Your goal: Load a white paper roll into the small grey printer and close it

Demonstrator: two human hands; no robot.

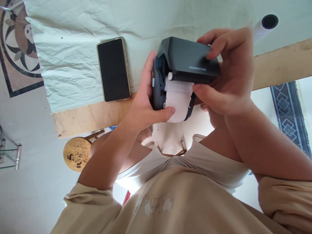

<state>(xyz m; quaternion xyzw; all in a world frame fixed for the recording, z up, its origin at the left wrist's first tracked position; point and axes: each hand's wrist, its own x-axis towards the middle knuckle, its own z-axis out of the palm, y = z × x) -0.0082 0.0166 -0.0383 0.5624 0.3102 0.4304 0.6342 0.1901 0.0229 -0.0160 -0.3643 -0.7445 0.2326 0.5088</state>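
A dark grey portable label printer (190, 57) is held up over the near edge of the table, its lid raised partway. From the opening a strip of white paper (179, 100) hangs down toward me. My left hand (151, 100) wraps around the printer's left side, with the thumb pressed on the paper. My right hand (229, 65) grips the lid at its right end, fingers on top and thumb beneath near the paper's edge. The inside of the printer is mostly hidden behind the lid and paper.
A black-screened phone (113, 70) lies on the pale green cloth (73, 39) to the left. A white cylinder with a dark end (265, 26) stands at the right. Below the wooden table edge (90, 118) is a round stool (77, 154) with a panda picture.
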